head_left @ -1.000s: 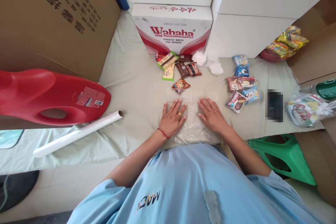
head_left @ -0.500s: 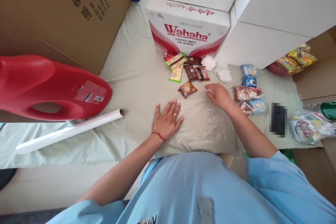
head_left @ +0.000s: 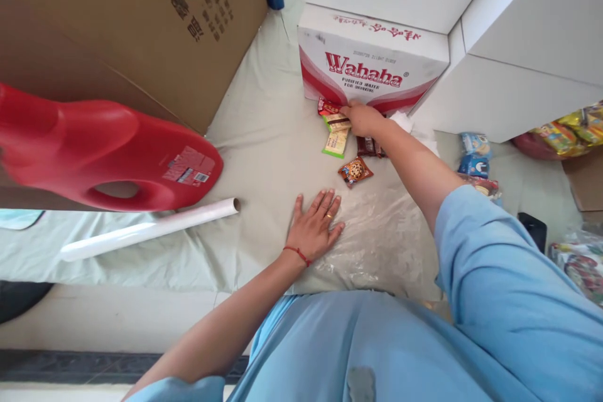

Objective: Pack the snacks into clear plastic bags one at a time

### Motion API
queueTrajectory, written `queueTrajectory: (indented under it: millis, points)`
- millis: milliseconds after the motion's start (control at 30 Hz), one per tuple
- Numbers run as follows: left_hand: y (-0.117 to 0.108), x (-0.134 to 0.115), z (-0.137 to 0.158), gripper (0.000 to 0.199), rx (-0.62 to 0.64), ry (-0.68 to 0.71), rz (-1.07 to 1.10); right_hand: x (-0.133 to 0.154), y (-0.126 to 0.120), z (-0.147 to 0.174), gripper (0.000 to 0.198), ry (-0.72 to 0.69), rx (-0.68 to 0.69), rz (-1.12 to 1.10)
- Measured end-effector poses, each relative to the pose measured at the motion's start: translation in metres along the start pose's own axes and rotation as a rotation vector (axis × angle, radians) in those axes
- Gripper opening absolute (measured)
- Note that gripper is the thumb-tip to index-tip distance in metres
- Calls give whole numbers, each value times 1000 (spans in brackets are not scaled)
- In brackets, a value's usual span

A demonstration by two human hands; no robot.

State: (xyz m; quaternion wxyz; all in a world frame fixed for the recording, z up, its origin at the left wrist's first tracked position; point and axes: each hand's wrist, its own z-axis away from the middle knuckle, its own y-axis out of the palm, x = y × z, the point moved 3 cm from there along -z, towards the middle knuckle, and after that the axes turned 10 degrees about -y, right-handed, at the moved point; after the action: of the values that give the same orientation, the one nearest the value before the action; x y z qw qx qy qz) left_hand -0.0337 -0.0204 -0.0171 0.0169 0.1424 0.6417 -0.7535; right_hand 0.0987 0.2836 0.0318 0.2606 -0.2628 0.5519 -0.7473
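My left hand (head_left: 315,226) lies flat on the cloth with its fingers spread, beside a sheet of clear plastic (head_left: 377,242). My right hand (head_left: 366,119) reaches to the snack pile against the Wahaba-side carton, its fingers closed at the right end of a green-edged snack bar (head_left: 335,122). Partly under that bar are a red packet (head_left: 328,106) and a second green-edged bar (head_left: 335,142). Dark brown packets (head_left: 366,146) are partly hidden by my right hand and forearm. Nearer to me lies an orange-brown cookie packet (head_left: 355,171).
Behind the snacks stands a white-and-red Wahaha carton (head_left: 372,69). To the left are a red jug (head_left: 155,157), a white roll (head_left: 151,230) and a large cardboard box (head_left: 141,56). Blue packets (head_left: 475,146), a black object (head_left: 533,230) and a plastic bag (head_left: 579,267) lie to the right.
My right hand has moved forward and left from beside the cookie packet onto the snack bars. My left hand stays flat on the cloth. The view has shifted slightly left.
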Motion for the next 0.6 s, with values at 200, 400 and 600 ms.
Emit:
queueTrajectory:
  millis: [200, 400, 600]
  points:
    - [0, 1, 0, 66, -9, 2, 9, -22, -9, 22, 53, 15, -210, -179]
    - [1, 1, 1, 66, -14, 5, 12, 12, -1, 22, 42, -293, -147, 21]
    - [2, 1, 2, 64, -35, 12, 26, 22, 11, 24, 50, -389, -129, 132]
